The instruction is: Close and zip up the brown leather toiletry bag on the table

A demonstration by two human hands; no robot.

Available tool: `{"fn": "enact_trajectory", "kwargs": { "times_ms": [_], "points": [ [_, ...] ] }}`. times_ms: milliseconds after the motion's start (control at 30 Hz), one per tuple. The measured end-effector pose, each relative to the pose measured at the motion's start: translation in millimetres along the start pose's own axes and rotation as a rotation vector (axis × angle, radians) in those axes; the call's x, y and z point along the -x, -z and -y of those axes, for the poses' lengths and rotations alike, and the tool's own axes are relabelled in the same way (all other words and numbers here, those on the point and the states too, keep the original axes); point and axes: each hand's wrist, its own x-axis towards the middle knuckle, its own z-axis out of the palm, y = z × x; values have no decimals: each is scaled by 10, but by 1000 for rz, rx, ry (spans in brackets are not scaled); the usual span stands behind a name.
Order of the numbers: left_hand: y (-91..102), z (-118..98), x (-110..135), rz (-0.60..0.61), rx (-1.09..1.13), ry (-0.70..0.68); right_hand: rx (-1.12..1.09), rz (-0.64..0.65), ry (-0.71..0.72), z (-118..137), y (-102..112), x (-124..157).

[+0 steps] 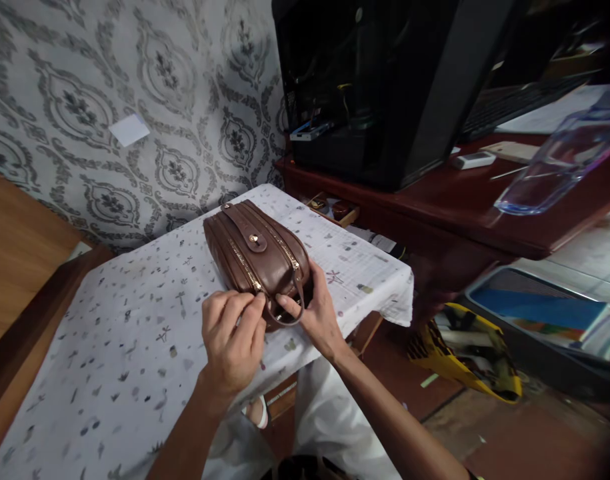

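Observation:
A brown leather pouch [249,247] with gold zippers and a snap strap lies on a white patterned tablecloth [135,333]. My left hand [233,343] is closed, its fingers pinched at the near end of one zipper line. My right hand [317,310] grips the pouch's near end from the right side, with thumb and fingers pressed on the leather by its thin wrist loop [289,313].
A dark red wooden desk [459,200] stands to the right with a black computer case [379,87], a remote [472,160] and a clear plastic bottle [565,160]. Patterned wallpaper [135,100] is behind. A yellow bag [465,347] lies on the floor.

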Motion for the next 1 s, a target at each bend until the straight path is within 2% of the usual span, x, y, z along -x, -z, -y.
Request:
{"fn": "enact_trajectory", "kwargs": {
  "times_ms": [300,500,667,767,833,900,1000],
  "points": [
    [-16,-109,141,21,50,-23,16,-8,-17,43,2,1],
    [-16,-109,155,35,29,-32,-3,-27,1,42,-3,7],
    [-30,-96,160,25,21,-54,34,-237,202,112,4,103],
    [-39,-95,165,25,17,-56,105,-278,318,206,61,123],
    [-44,-98,166,29,15,-50,95,-242,375,268,129,92],
    [-50,-103,165,31,16,-44,54,-149,409,309,217,36],
    [-62,-113,159,26,16,-41,5,17,377,315,355,-40]
  ]
}}
